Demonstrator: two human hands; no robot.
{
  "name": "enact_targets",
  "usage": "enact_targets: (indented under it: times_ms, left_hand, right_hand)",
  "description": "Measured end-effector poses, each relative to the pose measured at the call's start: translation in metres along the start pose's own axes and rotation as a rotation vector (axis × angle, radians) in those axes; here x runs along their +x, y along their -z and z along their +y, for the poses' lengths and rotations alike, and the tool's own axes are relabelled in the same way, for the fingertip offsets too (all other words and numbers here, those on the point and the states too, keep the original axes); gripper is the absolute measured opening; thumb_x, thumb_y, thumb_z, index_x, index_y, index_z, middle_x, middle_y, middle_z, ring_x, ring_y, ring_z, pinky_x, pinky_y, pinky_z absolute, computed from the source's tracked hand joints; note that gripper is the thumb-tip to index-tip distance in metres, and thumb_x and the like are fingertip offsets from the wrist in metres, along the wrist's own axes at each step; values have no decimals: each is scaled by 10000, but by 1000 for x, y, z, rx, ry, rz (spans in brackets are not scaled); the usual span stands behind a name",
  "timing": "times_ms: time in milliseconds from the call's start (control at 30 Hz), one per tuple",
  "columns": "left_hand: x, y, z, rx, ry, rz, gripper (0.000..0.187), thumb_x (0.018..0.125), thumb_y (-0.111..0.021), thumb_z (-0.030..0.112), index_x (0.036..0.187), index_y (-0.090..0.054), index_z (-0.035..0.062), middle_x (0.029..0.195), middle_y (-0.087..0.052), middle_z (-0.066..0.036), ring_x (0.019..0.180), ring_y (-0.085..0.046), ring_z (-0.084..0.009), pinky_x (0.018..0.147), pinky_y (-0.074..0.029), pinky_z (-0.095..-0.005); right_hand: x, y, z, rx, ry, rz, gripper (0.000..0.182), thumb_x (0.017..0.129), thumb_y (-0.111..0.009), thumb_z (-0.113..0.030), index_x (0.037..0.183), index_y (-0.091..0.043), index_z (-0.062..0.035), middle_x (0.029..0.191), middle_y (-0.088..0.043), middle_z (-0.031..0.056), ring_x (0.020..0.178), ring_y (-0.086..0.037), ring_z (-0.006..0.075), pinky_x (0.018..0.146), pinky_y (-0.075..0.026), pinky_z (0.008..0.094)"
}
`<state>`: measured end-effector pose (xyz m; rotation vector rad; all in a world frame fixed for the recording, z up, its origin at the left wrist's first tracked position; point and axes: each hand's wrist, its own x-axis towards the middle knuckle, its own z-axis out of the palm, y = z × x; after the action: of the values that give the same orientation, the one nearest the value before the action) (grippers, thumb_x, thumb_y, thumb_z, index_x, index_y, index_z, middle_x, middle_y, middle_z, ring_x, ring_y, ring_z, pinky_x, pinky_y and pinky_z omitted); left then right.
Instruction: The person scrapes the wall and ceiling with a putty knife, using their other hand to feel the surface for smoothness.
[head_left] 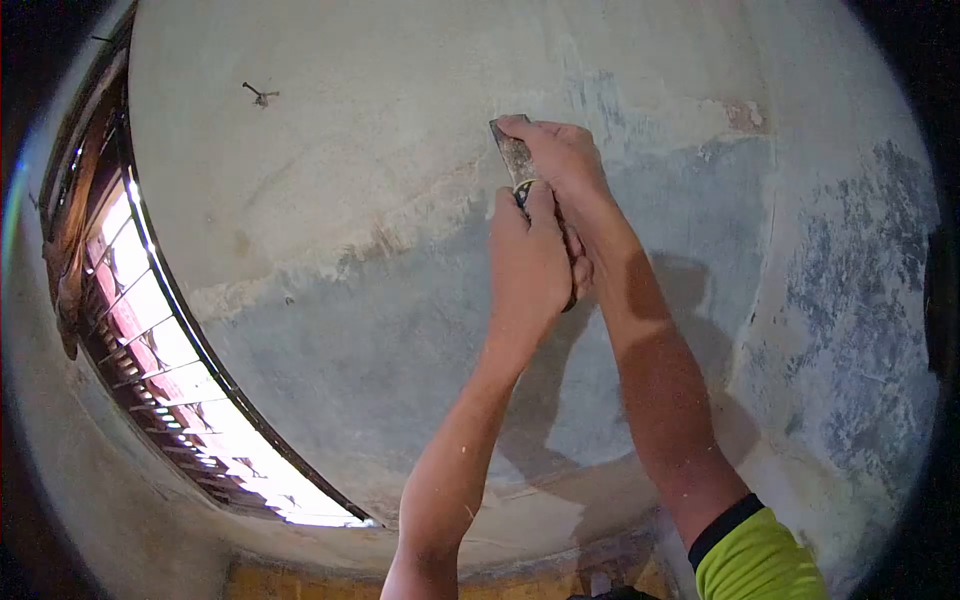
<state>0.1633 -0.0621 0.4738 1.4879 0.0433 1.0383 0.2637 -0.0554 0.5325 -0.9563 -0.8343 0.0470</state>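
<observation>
Both of my hands hold a metal scraper (513, 156) against a plaster wall (380, 180). My left hand (528, 262) wraps around the scraper's handle, low on the tool. My right hand (562, 160) presses on the blade near its top edge, fingers curled over it. The blade is worn and smeared, and its tip touches the wall where pale plaster meets a grey scraped patch (400, 340). My right arm wears a yellow-green sleeve (755, 560) with a dark cuff.
A barred window (170, 350) with a dark frame lets in bright light at the left. A nail or hook (259, 95) sticks out of the wall at the upper left. Blotchy grey patches (850, 300) cover the wall on the right.
</observation>
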Motion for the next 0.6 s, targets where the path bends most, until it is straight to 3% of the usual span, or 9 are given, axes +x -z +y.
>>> enact_targets:
  times_ms: [67,133,200,267,400,500,600]
  left_hand:
    - [1,8,-30,182,-140,37,231,1020,-405,280,920,-383,73,637,-444,-34,408,-414,-122,356,-328,-285]
    - [-2,5,-25,190,-152,23,236,1017,-412,285,919,-378,74,633,-439,-34,404,-412,-125,352,-328,-287]
    - [-20,6,-12,41,22,-24,247,1015,-418,293,913,-373,73,628,-435,-33,402,-410,-127,349,-326,-287]
    - [3,7,-7,38,-44,-23,250,1015,-423,298,918,-376,72,634,-437,-33,404,-409,-125,349,-324,-290]
    - [4,1,-8,156,-127,85,251,1014,-425,294,904,-382,72,640,-438,-33,404,-403,-125,351,-323,-297]
    - [-20,6,-8,6,45,16,247,1013,-426,283,892,-392,70,644,-440,-34,405,-406,-129,357,-334,-303]
    - [5,18,-17,170,-113,29,251,1014,-421,282,886,-399,67,640,-437,-32,408,-410,-132,361,-336,-303]
  right_hand:
    - [-11,7,2,-33,-30,-22,323,793,-745,-277,697,-693,28,644,-643,49,569,-545,109,529,-436,307]
    - [-8,12,20,-16,-28,-22,321,792,-745,-282,697,-695,21,644,-645,46,568,-546,109,528,-435,307]
    - [-8,12,28,-37,8,6,319,791,-745,-287,701,-699,16,645,-647,46,569,-549,111,531,-438,308]
    - [-1,1,15,-79,119,59,319,790,-744,-291,707,-703,14,646,-648,50,574,-557,114,538,-445,311]
    - [-6,5,6,-42,-6,-11,319,787,-746,-295,723,-709,15,643,-648,58,564,-560,126,538,-451,326]
    - [-18,6,15,-87,19,42,314,784,-748,-289,732,-709,18,649,-649,60,554,-557,132,532,-450,328]
    - [-13,-1,4,-71,10,36,308,782,-748,-278,741,-708,25,656,-652,61,548,-552,130,526,-447,324]
